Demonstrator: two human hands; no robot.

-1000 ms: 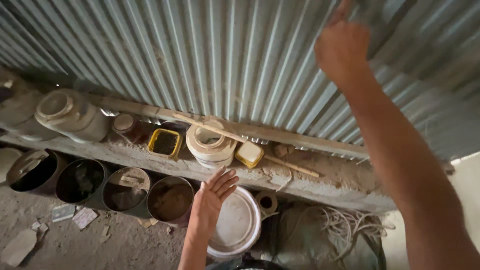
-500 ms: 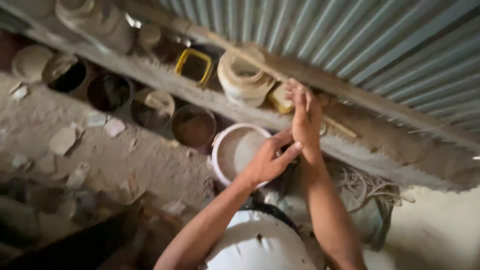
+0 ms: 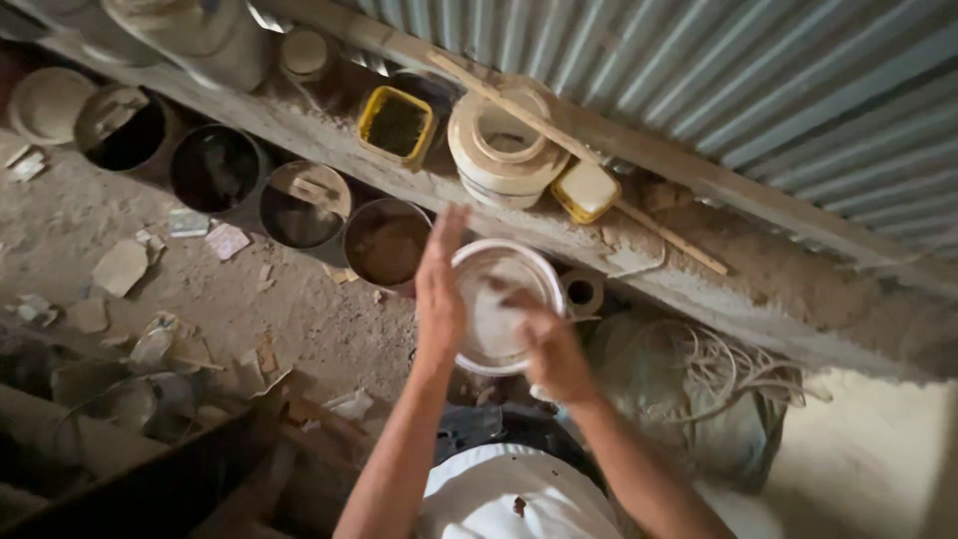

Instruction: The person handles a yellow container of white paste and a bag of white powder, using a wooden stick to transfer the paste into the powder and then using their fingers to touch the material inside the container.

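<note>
My left hand (image 3: 440, 284) is raised with flat fingers, its palm turned towards my right hand (image 3: 548, 344). The two hands are close together above a white bucket (image 3: 496, 317) that stands on the dirt floor below a concrete ledge (image 3: 758, 289). Neither hand holds anything that I can see. My right hand's fingers are partly curled and blurred. On the ledge behind them are a cream round container (image 3: 502, 150), a small yellow-rimmed lid (image 3: 586, 191), a yellow square tub (image 3: 396, 124) and a long wooden stick (image 3: 639, 218).
Several dark round tins (image 3: 299, 205) stand in a row on the floor under the ledge. A corrugated metal wall (image 3: 758, 90) rises behind. Broken shards (image 3: 120, 268) lie on the dirt at left. A sack with coiled white cord (image 3: 699, 374) sits at right.
My right hand came down from the wall to the ledge, then lower beside my left hand. Both hands have come together above the white bucket. The view tilted down.
</note>
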